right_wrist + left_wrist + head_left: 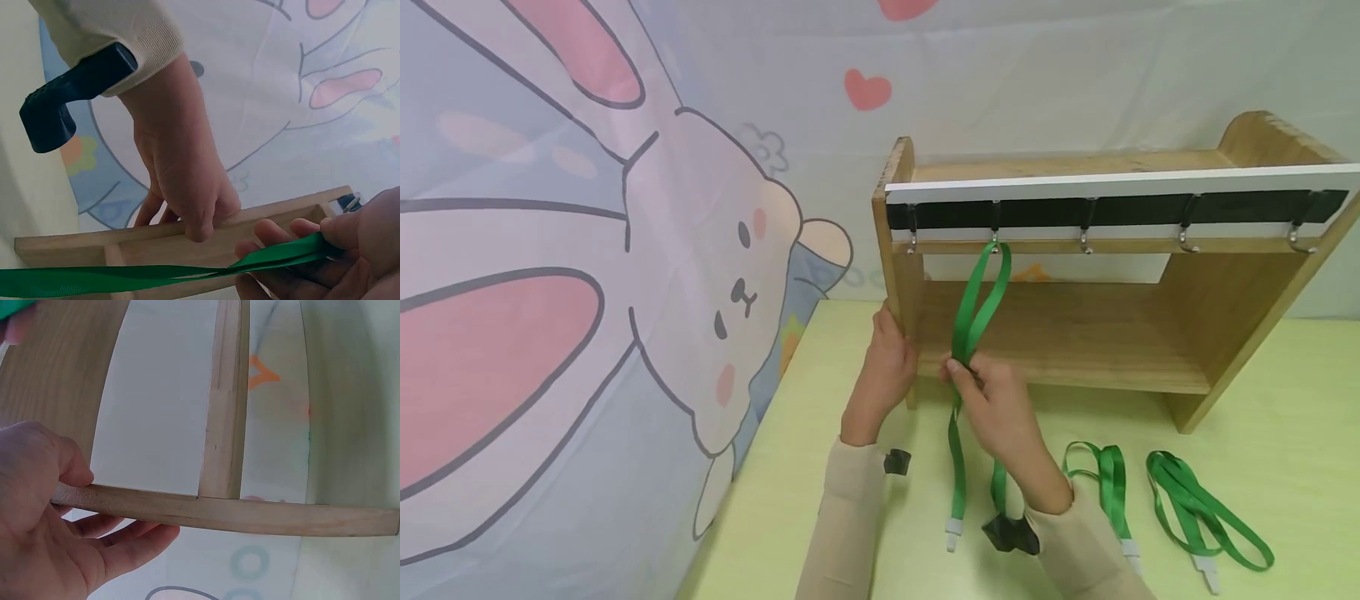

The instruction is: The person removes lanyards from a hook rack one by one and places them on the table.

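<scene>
My left hand (886, 371) grips the left side panel (250, 517) of a small wooden shelf (1067, 325), thumb on the inner side and fingers on the outer. With thumb and fingertips, my right hand (1003, 408) pinches a green lanyard (981, 308) in front of the shelf. The lanyard's upper loop overlaps the second hook (995, 237) from the left in the head view. Below the hand its strands hang down, one ending in a pale clip (952, 533); part of the other is hidden behind the right wrist.
A white rail (1120, 181) with a black strip and several metal hooks runs along the shelf's upper front. Two more green lanyards (1112, 487) (1206, 508) lie on the pale green table (790, 508) at right. A cartoon-printed cloth (730, 275) stands at left and behind.
</scene>
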`<state>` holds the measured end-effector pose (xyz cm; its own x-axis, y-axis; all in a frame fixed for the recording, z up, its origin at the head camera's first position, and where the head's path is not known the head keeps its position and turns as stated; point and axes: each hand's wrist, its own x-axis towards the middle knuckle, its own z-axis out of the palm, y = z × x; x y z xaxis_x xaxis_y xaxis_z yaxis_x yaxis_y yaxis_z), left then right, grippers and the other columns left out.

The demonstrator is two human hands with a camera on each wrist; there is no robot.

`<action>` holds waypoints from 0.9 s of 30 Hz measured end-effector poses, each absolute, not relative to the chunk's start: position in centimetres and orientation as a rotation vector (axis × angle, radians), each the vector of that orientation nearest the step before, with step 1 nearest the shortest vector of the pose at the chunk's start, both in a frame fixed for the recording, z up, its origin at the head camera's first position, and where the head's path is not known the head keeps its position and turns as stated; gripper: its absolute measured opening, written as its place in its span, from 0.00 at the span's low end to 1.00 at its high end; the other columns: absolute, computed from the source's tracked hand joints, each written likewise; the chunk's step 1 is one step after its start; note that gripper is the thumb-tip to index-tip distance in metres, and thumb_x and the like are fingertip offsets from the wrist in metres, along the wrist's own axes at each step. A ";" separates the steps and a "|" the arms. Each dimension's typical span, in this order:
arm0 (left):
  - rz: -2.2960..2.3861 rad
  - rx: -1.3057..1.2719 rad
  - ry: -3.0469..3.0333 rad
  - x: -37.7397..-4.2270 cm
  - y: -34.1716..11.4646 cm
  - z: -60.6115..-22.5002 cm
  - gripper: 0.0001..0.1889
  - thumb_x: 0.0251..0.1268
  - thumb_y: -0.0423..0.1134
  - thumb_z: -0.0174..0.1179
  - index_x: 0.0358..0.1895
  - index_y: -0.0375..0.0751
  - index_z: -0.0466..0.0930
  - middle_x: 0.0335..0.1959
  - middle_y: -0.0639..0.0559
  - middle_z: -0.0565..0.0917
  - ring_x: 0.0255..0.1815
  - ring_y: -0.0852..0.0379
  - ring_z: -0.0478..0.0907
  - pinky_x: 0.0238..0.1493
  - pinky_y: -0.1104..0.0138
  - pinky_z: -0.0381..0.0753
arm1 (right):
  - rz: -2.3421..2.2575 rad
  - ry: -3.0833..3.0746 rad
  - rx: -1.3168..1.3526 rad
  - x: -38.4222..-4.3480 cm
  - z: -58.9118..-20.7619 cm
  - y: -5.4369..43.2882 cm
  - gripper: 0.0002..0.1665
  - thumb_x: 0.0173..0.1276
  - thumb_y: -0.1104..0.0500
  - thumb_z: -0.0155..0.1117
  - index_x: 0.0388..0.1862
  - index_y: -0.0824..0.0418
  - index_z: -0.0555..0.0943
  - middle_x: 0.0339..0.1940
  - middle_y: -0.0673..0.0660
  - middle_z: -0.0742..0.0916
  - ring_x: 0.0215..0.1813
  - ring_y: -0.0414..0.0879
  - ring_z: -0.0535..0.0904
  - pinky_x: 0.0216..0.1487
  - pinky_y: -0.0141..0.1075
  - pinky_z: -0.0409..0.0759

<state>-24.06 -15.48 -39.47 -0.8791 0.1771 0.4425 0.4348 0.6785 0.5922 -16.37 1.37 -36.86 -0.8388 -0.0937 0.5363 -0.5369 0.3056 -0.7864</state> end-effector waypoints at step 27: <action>-1.033 -0.492 -2.540 -24.2 -15.7 -39.6 0.34 0.71 0.23 0.47 0.76 0.27 0.42 0.63 0.26 0.63 0.60 0.33 0.74 0.55 0.47 0.79 | 1.722 -2.153 0.482 -17.4 -34.2 1.7 0.10 0.74 0.69 0.58 0.50 0.73 0.82 0.34 0.63 0.89 0.40 0.57 0.88 0.41 0.28 0.81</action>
<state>-24.15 -15.72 -39.63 -0.8769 0.1828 0.4446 0.4412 0.6734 0.5933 -17.39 1.71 -34.23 -0.8843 -0.0506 0.4642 -0.4640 0.2076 -0.8612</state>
